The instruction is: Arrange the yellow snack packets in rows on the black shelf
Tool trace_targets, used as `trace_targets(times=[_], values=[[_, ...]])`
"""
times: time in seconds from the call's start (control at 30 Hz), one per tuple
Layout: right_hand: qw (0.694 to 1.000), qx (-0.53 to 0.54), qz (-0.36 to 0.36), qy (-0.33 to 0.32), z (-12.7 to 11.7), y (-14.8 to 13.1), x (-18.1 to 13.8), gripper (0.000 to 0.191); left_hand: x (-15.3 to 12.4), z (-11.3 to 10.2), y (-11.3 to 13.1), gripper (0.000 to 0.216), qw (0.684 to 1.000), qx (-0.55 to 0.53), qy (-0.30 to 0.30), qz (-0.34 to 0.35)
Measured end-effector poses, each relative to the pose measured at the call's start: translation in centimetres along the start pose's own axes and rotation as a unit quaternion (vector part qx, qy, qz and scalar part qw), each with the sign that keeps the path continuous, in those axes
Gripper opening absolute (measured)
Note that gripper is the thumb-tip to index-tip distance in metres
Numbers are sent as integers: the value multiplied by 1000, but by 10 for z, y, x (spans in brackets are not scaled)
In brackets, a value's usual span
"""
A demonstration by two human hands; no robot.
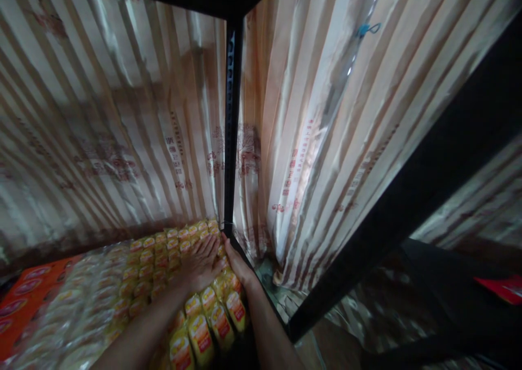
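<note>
Rows of small yellow wrapped snack packs point(201, 337) cover the dark shelf in the lower middle. My left hand point(199, 264) lies flat on top of the packs near the far corner, its fingers stretched out. Along the right edge of the rows, my right hand point(237, 261) stands on its side with straight fingers, its palm against the end packs. Neither hand is wrapped round a pack. My forearms cover part of the rows.
Clear-wrapped pale packs point(77, 305) lie to the left, beside an orange printed box or sheet point(35, 299). A black shelf post point(230, 114) rises at the far corner, and a black beam point(367, 239) slants on the right. Printed plastic curtains point(134, 114) hang behind.
</note>
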State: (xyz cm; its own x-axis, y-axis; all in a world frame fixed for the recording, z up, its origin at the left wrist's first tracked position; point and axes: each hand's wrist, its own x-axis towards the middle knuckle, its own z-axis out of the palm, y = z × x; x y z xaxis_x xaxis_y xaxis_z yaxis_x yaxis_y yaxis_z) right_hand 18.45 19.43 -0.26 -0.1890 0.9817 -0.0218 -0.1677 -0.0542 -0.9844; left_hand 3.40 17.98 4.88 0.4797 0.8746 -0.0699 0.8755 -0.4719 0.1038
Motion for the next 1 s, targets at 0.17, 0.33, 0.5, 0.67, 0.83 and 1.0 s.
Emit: trace_targets(times=[0.17,0.33,0.5,0.67,0.83,1.0], values=[[1000,16,5,-6,4,-9,-3,75,2,8,-1,70,1000,3,18,-6],[993,119,18,-1,6,-22,0,74,2,4,-4,64,998,6,63,-8],[995,99,2,3,7,-26,19,69,5,-10,-7,69,998,3,42,-52],[994,104,5,-35,10,-21,30,59,7,-6,-11,66,999,-21,9,-46],[992,122,-3,-44,12,-12,29,60,7,0,-16,63,999,-26,29,-34],[995,102,-9,1,9,-11,33,60,13,-7,-10,63,998,-11,51,-39]])
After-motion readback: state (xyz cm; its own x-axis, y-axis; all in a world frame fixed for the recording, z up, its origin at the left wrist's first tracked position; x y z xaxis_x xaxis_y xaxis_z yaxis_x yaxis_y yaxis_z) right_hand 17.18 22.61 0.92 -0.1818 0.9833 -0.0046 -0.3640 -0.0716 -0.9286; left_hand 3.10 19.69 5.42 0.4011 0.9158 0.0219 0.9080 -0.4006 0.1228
